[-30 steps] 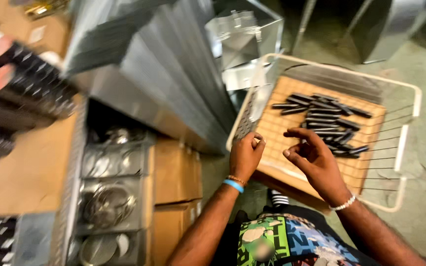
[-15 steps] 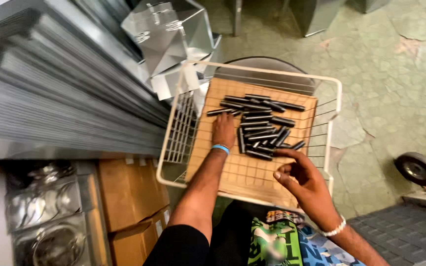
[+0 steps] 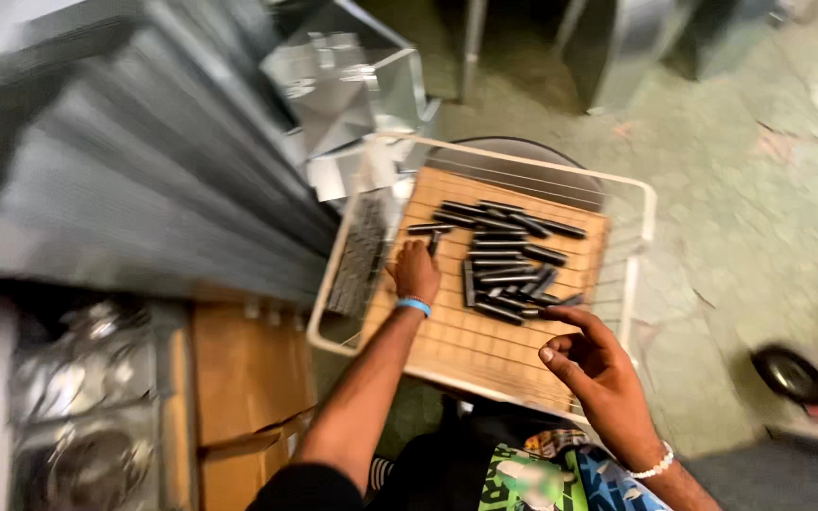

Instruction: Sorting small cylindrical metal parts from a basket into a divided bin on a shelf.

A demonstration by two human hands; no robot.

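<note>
Rods [image 3: 508, 251] lie mostly crosswise; left hand [image 3: 416, 273] pinches 1, right hand [image 3: 591, 364] loosely curled, empty.

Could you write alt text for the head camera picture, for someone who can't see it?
Seen from above, a person's left hand touches a dark rod among a pile of rods on a board in a white wire basket. The right hand hovers half curled near the pile, holding nothing visible. Blurred metal sheets and cardboard boxes lie left.

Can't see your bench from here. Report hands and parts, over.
Left hand down on one black rod, grip unclear. Right hand open, empty, over the basket edge. Rod pile loose on brown board. Nothing between, over.
</note>
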